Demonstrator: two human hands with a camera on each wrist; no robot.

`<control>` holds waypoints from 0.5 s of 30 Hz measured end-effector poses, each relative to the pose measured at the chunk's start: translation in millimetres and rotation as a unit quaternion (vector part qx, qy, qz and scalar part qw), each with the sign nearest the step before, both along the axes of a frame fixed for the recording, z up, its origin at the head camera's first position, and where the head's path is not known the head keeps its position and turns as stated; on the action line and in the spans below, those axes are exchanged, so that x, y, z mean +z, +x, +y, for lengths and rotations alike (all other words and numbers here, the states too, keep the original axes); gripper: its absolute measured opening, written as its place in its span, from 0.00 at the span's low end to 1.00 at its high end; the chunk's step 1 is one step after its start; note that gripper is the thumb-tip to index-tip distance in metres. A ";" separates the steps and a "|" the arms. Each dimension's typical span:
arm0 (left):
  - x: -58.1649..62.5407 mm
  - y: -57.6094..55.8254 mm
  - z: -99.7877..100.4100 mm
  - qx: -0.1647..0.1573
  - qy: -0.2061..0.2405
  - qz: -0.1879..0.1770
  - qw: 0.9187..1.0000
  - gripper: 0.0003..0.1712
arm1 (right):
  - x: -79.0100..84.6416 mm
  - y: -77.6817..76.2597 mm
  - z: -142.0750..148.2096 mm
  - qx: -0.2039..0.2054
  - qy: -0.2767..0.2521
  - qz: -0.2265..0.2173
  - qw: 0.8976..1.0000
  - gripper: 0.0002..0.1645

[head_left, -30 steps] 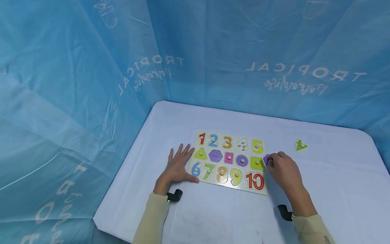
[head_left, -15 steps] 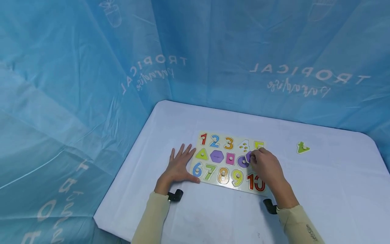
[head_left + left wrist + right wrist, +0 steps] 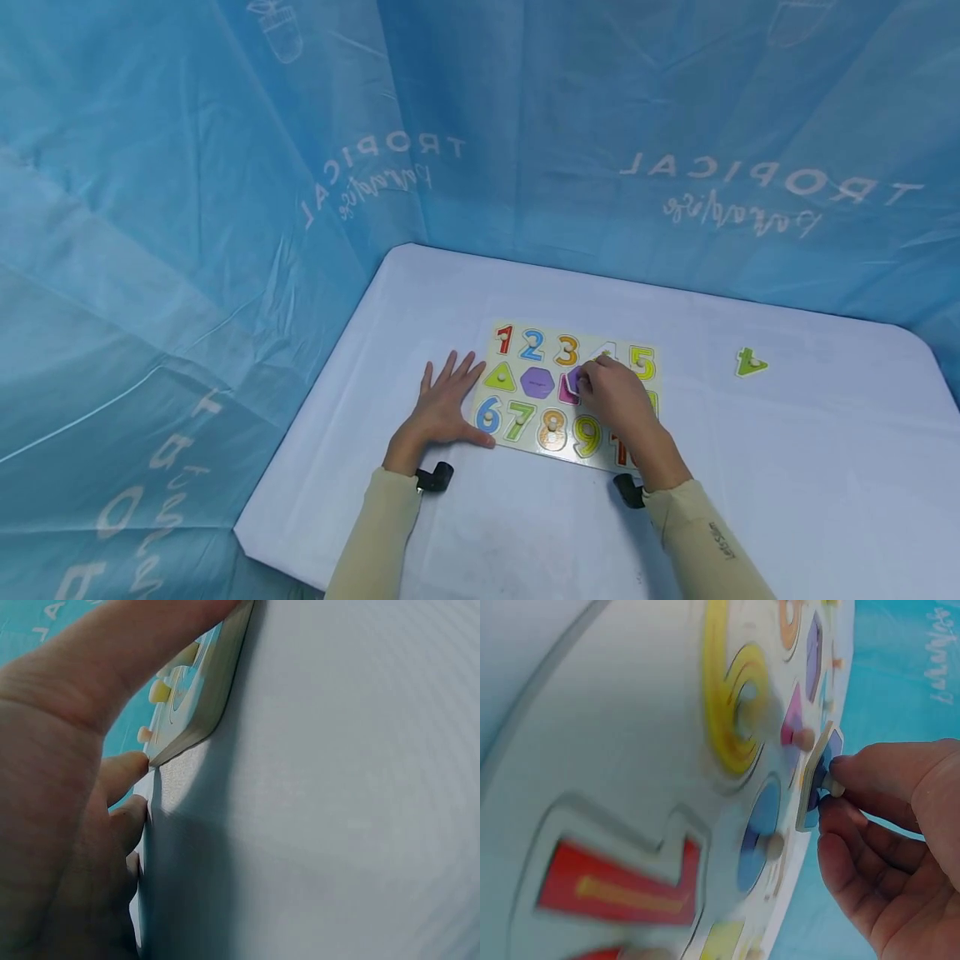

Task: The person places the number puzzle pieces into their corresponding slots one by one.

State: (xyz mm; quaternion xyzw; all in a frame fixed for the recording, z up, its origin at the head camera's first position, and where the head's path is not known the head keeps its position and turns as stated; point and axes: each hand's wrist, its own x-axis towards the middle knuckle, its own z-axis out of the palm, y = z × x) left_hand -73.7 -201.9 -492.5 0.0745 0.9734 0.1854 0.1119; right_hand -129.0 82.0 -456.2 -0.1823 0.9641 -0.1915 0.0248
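A number-and-shape peg puzzle board [image 3: 517, 397] lies on the white table. My left hand [image 3: 441, 408] rests with fingers spread at the board's left edge; in the left wrist view its thumb [image 3: 150, 637] lies along the board's side. Between thumb and fingers my right hand [image 3: 618, 397] pinches the knob of a purple hexagon piece [image 3: 821, 776], raised and tilted above the board. Left of that piece is the purple hexagon recess [image 3: 537, 382]. The pink rectangle piece [image 3: 567, 390] is partly covered by the held piece. Part of the board's right side is hidden by my right hand.
A green number 4 piece [image 3: 751, 362] lies on the table [image 3: 825, 433] to the right of the board. Blue printed cloth [image 3: 525, 167] hangs behind and to the left of the table. A black wrist camera [image 3: 628, 492] sits below my right hand.
My right hand has carried the purple hexagon piece leftward, from the board's right edge over to the middle row near the pink rectangle. The left hand has stayed at the board's edge.
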 end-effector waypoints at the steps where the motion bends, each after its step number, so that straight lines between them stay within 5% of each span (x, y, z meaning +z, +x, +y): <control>1: 0.4 0.0 -0.7 0.000 -0.001 -0.001 1.000 0.76 | 0.4 -1.3 -3.6 0.006 0.000 0.002 1.000 0.10; 7: 1.5 0.0 -3.4 0.000 -0.005 0.001 1.000 0.76 | 0.7 -7.4 -26.1 0.048 -0.018 0.011 0.999 0.07; 15: 0.2 0.0 -2.2 -0.013 -0.006 -0.010 1.000 0.76 | -6.5 -10.2 -46.7 0.062 -0.025 -0.042 0.997 0.09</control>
